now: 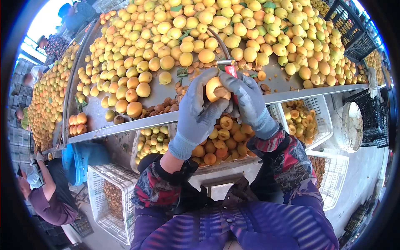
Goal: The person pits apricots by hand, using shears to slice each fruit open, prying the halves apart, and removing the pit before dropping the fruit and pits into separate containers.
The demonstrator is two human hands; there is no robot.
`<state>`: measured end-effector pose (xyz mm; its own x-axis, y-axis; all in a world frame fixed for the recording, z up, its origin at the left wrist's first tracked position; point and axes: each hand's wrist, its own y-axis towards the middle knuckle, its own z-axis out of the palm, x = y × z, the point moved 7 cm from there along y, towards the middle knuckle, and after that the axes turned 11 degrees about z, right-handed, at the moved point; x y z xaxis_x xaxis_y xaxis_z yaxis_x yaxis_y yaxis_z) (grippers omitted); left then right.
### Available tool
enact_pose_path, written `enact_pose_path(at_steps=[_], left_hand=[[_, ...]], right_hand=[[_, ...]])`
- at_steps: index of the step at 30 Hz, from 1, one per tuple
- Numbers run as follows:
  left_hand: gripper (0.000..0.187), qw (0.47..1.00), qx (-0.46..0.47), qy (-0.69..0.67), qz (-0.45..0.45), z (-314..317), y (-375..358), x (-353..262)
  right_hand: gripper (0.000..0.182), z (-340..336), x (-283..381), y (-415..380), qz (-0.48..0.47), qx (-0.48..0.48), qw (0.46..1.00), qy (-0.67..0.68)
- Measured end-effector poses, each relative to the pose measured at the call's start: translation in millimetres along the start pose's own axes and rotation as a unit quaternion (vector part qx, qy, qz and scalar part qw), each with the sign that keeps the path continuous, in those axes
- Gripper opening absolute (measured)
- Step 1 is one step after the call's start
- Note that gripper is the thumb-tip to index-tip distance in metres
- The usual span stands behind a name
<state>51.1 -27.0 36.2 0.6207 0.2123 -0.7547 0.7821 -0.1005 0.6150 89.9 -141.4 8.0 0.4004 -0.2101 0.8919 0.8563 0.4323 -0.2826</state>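
Both my hands wear grey-blue gloves and meet above the table's front edge. My left hand [195, 110] is closed around an apricot [211, 88], whose side shows a brownish cut or exposed patch. Gripped in my right hand [251, 100] is a curved-blade knife [231, 71] with a red handle and a silver collar. Its thin blade arcs up and away over the fruit. The right fingers also press near the apricot, and part of the handle is hidden in the glove. Beneath my hands lie halved apricots [223, 143] in a container.
A heap of whole apricots [183, 23] covers much of the metal table [154, 121]. Brown pits lie along its near edge. White crates [93, 187] and a blue barrel [81, 162] stand below left; a white bucket [353, 127] stands right. Other people work at left.
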Motion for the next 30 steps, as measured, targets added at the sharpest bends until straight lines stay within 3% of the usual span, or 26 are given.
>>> enact_pose_path(at_steps=[3, 7, 9, 10, 13, 15, 18, 20, 22, 23, 25, 28, 29, 30], left_hand=[[0.050, 0.998, 0.002, -0.069, -0.014, 1, -3, 5], [0.051, 0.999, 0.033, -0.042, -0.005, 3, -2, 1], [0.053, 0.978, -0.023, -0.192, -0.080, 6, -4, 10], [0.053, 0.978, -0.022, -0.191, -0.080, 5, -3, 12], [0.047, 0.987, -0.009, -0.136, -0.089, -1, 1, 21], [0.039, 1.000, 0.021, 0.022, -0.005, -9, 4, 11], [0.034, 0.999, 0.000, -0.016, -0.046, -11, 0, 23], [0.035, 1.000, -0.007, 0.019, -0.010, -14, 1, 22], [0.033, 0.997, -0.011, 0.077, 0.012, -13, 2, 17], [0.033, 0.997, -0.011, 0.075, 0.012, -12, 2, 16], [0.025, 0.998, -0.054, 0.041, 0.002, -14, 1, 14], [0.015, 0.993, -0.077, 0.072, 0.052, -16, 2, 14], [0.015, 0.993, -0.077, 0.071, 0.053, -15, 1, 12], [0.012, 0.992, -0.088, 0.088, 0.029, -16, 1, 8]], right_hand=[[0.029, 0, -2, -4, 0.038, 0.008, 0.999, 0.014], [0.031, -5, -4, -8, 0.069, 0.005, 0.997, -0.022], [0.029, -6, -11, -6, 0.095, -0.005, 0.995, 0.023], [0.029, -4, -13, -3, 0.094, -0.004, 0.995, 0.024], [0.027, -7, -10, 0, 0.046, -0.053, 0.997, -0.008], [0.028, -7, -7, -1, 0.051, -0.065, 0.995, -0.047], [0.031, -6, -8, 1, 0.031, -0.082, 0.995, -0.043], [0.029, 0, -7, 2, 0.044, -0.052, 0.996, -0.062], [0.025, 0, 0, 2, -0.067, -0.065, 0.994, -0.062], [0.025, -1, 0, 1, -0.067, -0.065, 0.994, -0.063], [0.025, 11, 0, 1, -0.069, 0.035, 0.997, -0.021], [0.032, 22, 1, -3, -0.065, 0.057, 0.996, 0.032], [0.032, 19, -3, 0, -0.066, 0.056, 0.996, 0.031], [0.035, 16, -5, 3, -0.107, 0.040, 0.992, -0.051]])
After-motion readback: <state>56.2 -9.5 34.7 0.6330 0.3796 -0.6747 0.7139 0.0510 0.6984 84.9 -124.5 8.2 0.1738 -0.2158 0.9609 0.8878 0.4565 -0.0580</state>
